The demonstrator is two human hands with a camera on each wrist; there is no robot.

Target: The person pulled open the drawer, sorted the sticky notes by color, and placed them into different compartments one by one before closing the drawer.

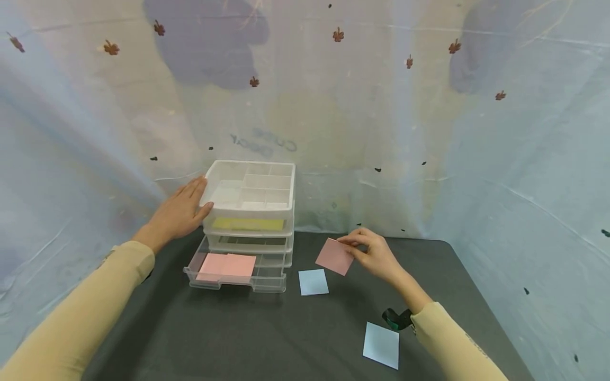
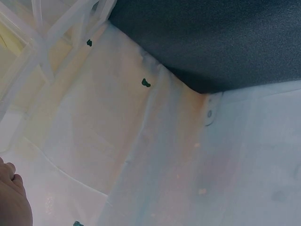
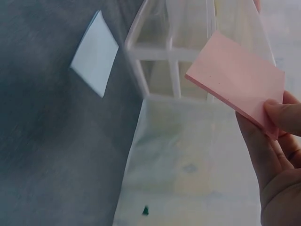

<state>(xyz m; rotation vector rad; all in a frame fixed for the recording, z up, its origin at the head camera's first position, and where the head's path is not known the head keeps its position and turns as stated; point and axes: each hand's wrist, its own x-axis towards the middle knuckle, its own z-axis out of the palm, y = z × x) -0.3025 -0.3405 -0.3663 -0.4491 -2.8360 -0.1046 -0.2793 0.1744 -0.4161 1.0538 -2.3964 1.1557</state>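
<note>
In the head view, our right hand (image 1: 375, 255) pinches a square pink paper pad (image 1: 332, 257) above the dark table (image 1: 286, 338); our left hand (image 1: 177, 212), fingers straight, touches a translucent plastic drawer unit (image 1: 248, 215). Left wrist: mostly cropped. Right wrist: the pad seems light, stiffish, best held by its edges.

Passage: along the bench (image 1: 295, 338), between the extended drawer (image 1: 269, 284) and the near blue pad (image 1: 381, 346). Obstructions: the drawer unit (image 1: 252, 214) blocks rearward travel; the left hand (image 1: 177, 212) occupies the unit's left side; the curtain (image 1: 333, 127) bounds the rear.
</note>
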